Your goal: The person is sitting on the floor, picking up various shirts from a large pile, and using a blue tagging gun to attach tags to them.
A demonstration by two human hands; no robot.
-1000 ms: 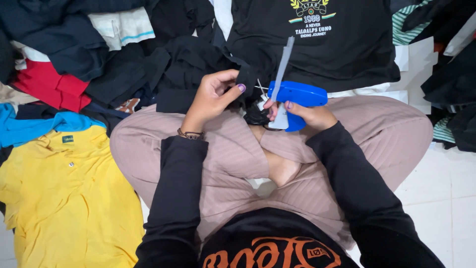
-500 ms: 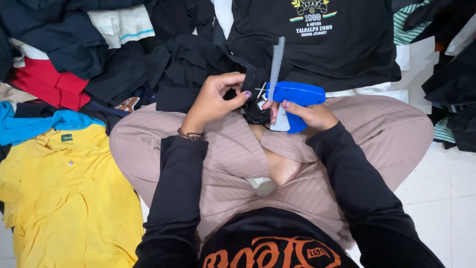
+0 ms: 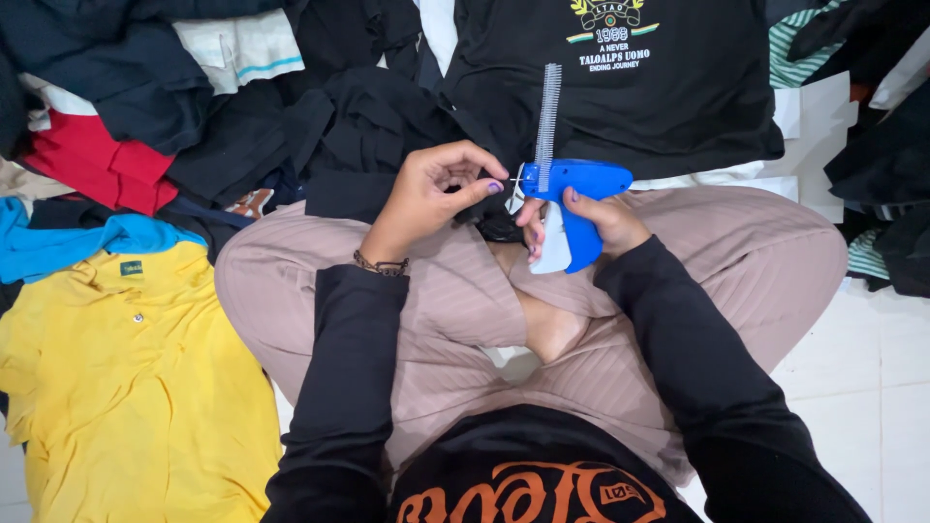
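Note:
My right hand grips a blue tagging gun with a white trigger; a strip of clear plastic fasteners stands up from its top. My left hand sits just left of the gun's needle tip, thumb and forefinger pinched together on a fold of black garment lying over my knees. Whether something small sits between those fingers cannot be made out. I sit cross-legged in beige ribbed trousers with black sleeves.
A yellow polo shirt lies on the floor at my left, with blue, red and dark clothes piled behind it. A black printed T-shirt lies spread ahead. White floor tiles show at the right.
The fastener strip on the gun has swung from tilted to nearly upright. My left hand has shifted slightly, fingers pinching closer to the needle tip.

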